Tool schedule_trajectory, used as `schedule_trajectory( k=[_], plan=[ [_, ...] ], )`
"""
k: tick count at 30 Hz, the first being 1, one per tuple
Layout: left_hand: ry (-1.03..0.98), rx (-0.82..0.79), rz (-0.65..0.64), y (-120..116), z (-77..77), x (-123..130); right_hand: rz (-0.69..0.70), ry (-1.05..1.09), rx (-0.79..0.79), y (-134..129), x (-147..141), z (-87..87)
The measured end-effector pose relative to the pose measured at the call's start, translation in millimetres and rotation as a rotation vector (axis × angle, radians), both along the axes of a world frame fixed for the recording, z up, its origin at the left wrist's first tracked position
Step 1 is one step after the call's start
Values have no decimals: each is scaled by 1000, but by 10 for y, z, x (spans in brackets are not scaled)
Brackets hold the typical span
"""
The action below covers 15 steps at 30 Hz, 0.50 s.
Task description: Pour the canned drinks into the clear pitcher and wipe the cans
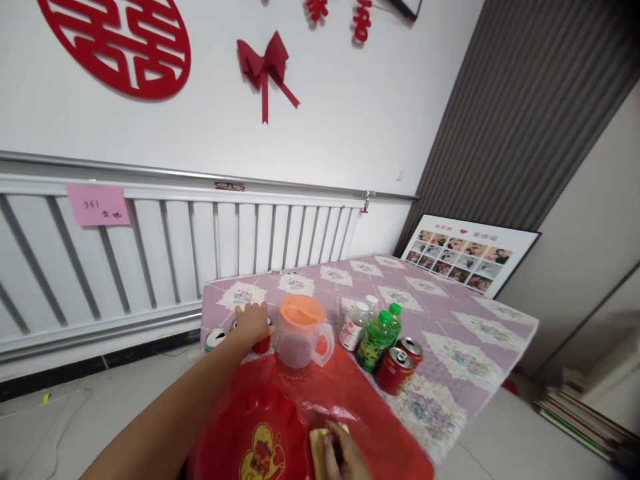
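My left hand (253,321) is stretched out to the table's left side, its fingers curled round the top of a red can (262,345) and covering much of it. Beside that hand stands an open can with a green side (215,339). Low in the view, my right hand (345,457) pinches a pale yellow cloth or sponge (318,448) on the red sheet (350,413). Between my arms lies a red scalloped tray (260,407) with a gold heart print. A clear pitcher (295,343) with an orange lid stands just right of my left hand.
Right of the pitcher stand green-capped bottles (375,340), white-capped bottles (354,327) and two red cans (395,370). A purple flowered cloth (340,293) covers the table. Behind it runs a white radiator (295,230); a framed photo board (465,253) leans at the right.
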<state>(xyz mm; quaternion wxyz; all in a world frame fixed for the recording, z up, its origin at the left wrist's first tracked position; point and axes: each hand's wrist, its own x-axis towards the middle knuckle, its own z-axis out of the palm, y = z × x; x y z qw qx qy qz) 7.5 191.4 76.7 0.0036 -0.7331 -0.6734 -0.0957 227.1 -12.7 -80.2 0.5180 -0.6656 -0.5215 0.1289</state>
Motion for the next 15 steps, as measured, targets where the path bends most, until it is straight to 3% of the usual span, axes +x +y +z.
schedule_trajectory(
  k=[6, 15],
  plan=[
    [126, -111, 30, 60, -9, 46, 60, -92, 10, -20, 30, 20],
    [143, -113, 12, -24, 76, 68, 110, -165, -44, -102, 31, 269]
  ],
)
